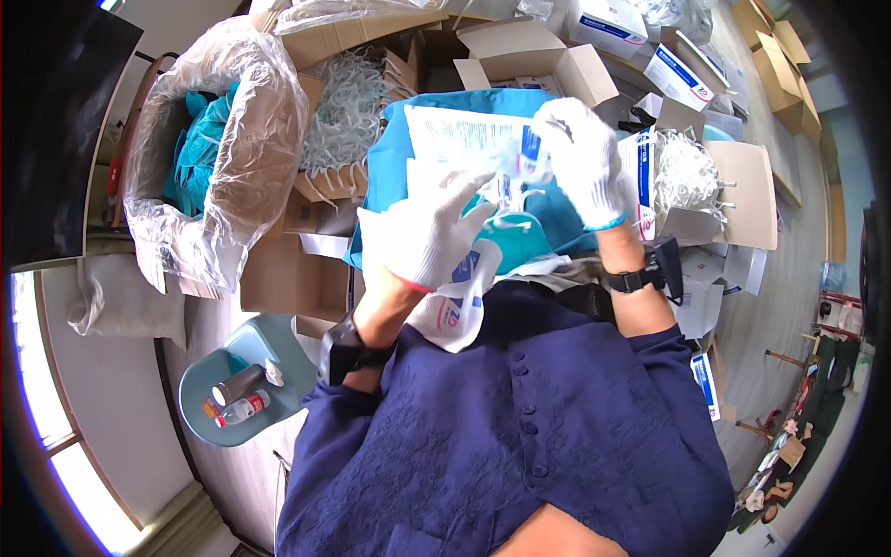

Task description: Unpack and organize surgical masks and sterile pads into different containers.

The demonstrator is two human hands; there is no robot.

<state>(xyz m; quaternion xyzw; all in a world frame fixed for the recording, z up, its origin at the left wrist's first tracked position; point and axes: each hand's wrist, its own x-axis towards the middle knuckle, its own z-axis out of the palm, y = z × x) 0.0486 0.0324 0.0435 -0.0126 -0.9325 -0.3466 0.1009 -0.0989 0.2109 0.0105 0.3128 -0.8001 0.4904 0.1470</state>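
Both my hands wear white knit gloves. My right hand (585, 162) is closed at the right edge of a printed clear-and-white pouch (464, 135), its fingers pinched there. My left hand (434, 232) reaches in below the pouch, thumb and fingers apart, resting over more white pouches (457, 316) in my lap. Between the hands lies a smooth teal piece (522, 243) with white straps (509, 197) at its upper edge. A blue cloth (394, 125) spreads beneath all this. What lies under my left palm is hidden.
At the left stands a plastic-lined box (264, 121) of teal pieces. White strips fill one carton (329, 186) beyond it and another box (756, 190) at the right. An open carton (594, 79) is at the back. A grey-green stool (200, 408) holds a bottle and a tumbler.
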